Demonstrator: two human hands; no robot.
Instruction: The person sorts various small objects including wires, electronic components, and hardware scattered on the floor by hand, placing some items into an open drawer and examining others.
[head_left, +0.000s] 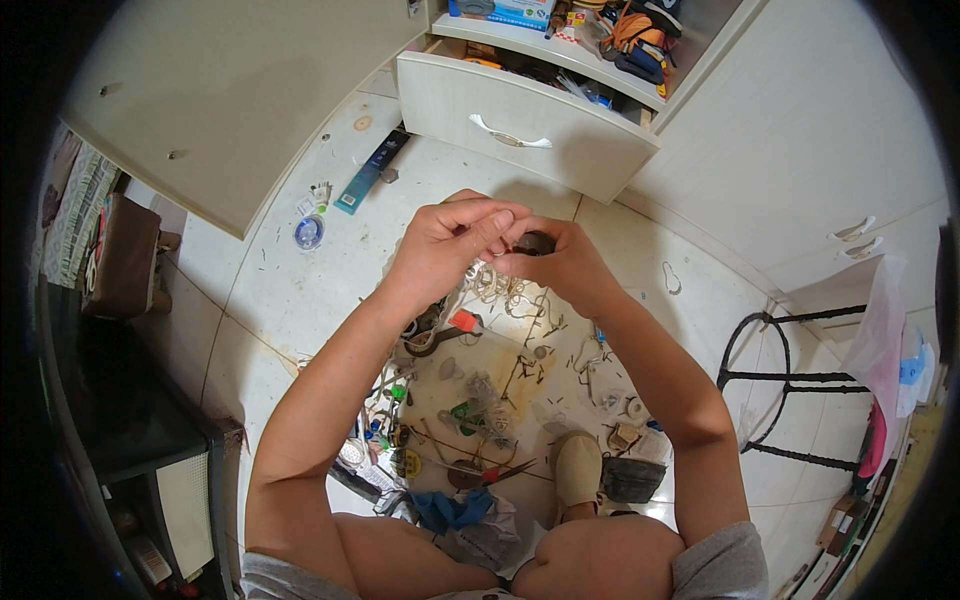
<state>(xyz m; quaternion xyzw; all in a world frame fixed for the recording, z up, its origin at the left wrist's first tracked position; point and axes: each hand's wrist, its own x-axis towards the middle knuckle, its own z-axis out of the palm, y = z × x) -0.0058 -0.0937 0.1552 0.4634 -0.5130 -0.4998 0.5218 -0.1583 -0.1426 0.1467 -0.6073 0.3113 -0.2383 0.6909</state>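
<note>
My left hand (457, 229) and my right hand (559, 251) meet in front of me above the tiled floor. A dark, rounded object (535, 242) sits in the curl of my right hand, partly covered by the fingers. My left thumb and fingers come together right beside it; whether they pinch something small cannot be made out. Beneath the hands lies a tangle of pale cord (495, 285). Closer to me are a red-orange plastic piece (465, 321), scattered screws or nails (531, 367) and clear plastic wrapping (484, 405).
Ahead stands a white drawer (517, 112), pulled out, with assorted items inside. A blue box (371, 172) and a roll of tape (308, 232) lie to the left. A black metal rack (787, 382) is at right, a black cabinet (120, 405) at left. A blue cloth (450, 510) lies near my legs.
</note>
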